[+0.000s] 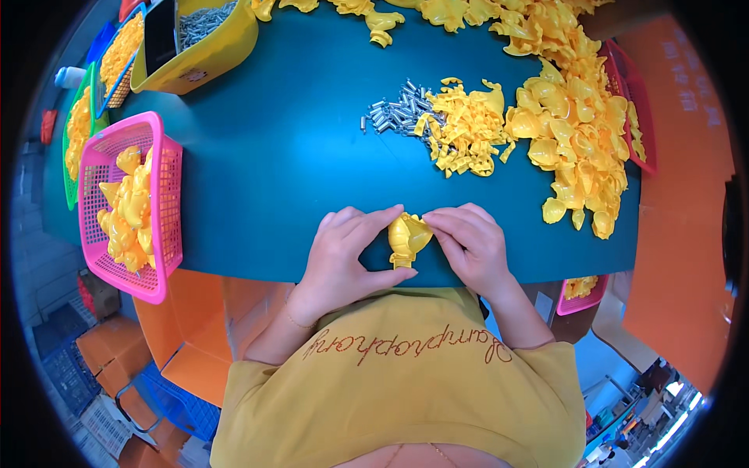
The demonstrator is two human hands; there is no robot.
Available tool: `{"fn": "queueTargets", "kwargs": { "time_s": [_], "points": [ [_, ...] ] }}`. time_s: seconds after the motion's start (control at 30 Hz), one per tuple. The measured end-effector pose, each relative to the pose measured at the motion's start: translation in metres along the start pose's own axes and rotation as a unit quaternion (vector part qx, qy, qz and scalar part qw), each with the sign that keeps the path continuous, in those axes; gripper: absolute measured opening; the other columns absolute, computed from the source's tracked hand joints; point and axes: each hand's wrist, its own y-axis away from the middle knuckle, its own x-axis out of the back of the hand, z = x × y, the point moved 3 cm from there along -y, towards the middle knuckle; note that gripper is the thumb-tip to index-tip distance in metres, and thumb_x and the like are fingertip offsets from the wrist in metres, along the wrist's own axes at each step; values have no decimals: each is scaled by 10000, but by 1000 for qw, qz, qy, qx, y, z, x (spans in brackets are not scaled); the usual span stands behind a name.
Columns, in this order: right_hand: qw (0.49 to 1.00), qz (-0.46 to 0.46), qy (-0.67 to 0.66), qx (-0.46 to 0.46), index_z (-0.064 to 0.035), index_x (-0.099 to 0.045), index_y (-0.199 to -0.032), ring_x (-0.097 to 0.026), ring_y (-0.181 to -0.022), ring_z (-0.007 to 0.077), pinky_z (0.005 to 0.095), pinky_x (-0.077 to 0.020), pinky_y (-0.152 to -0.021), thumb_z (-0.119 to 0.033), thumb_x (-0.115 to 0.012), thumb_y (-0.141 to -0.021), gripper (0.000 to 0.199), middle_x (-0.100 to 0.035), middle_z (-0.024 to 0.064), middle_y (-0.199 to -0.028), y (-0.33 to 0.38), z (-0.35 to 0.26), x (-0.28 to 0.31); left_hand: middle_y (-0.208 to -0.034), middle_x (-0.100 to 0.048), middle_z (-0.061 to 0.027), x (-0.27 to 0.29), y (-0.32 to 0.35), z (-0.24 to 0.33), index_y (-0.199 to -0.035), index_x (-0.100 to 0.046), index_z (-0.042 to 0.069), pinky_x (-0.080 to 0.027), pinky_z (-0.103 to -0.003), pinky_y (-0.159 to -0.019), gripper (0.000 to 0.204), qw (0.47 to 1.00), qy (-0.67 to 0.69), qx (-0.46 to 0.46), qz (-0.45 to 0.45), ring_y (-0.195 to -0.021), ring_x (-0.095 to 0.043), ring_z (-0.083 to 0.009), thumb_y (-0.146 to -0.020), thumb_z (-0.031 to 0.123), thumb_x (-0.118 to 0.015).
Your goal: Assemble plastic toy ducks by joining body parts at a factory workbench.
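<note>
Near the table's front edge, my left hand (343,248) holds a hollow, glossy yellow plastic shell piece (404,240) between its thumb below and its fingers above. The piece has a rounded body and a narrow, ribbed lower end. My right hand (471,243) is closed in a pinch at the upper right edge of the same piece; its fingertips hide whether a smaller part is between them. Beyond my hands lies a heap of small yellow plastic parts (472,129), touching a scatter of short silver metal pins (398,111).
A big pile of yellow shells (573,125) covers the table's right side and far edge. At left stands a pink basket (165,210) with yellow pieces inside. Behind it, a yellow bin (222,56) contains metal pins. A green basket (72,183) stands at far left.
</note>
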Motion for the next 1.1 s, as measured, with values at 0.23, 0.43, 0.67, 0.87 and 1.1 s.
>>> {"fn": "queueTargets", "kwargs": {
  "time_s": [0.23,0.43,0.67,0.87,1.1],
  "points": [
    [995,-45,91,23,-63,-755,-1143,-680,-878,240,362,-522,-732,-7,-762,-828,320,-747,36,-1126,2,-8,0,-1006,-722,-2,0,1,1,-1337,-688,101,-445,-343,-780,836,1000,-14,-1,5,-809,-599,-181,-603,360,-991],
    [964,-141,223,41,-97,-707,-1292,-657,-995,224,366,-513,-797,-15,-700,-840,460,-690,16,-1275,3,-30,12,-949,-692,3,-1,-2,1,-1331,-691,103,-444,-344,-771,835,1000,-23,-2,3,-796,-584,-180,-599,367,-991],
    [987,-138,-78,-16,-70,-768,-1131,-683,-957,282,381,-537,-841,-6,-715,-877,267,-744,69,-1122,-33,8,41,-1079,-731,2,4,-1,7,-1342,-675,138,-426,-347,-811,769,999,-21,4,-36,-873,-614,-192,-661,353,-962],
    [988,1,155,-19,-42,-772,-1008,-676,-971,288,383,-536,-862,-92,-771,-886,132,-750,103,-1005,-83,22,72,-880,-638,4,2,-1,6,-1338,-693,137,-408,-336,-769,812,1000,-16,-8,-13,-797,-577,-173,-617,365,-987],
    [980,5,196,-25,-45,-769,-1011,-663,-1025,292,388,-527,-913,-114,-753,-902,130,-745,98,-1029,-103,27,85,-831,-591,6,2,0,6,-1352,-687,146,-394,-335,-767,806,1000,-14,-13,-9,-794,-567,-173,-638,382,-978]
  ]
}}
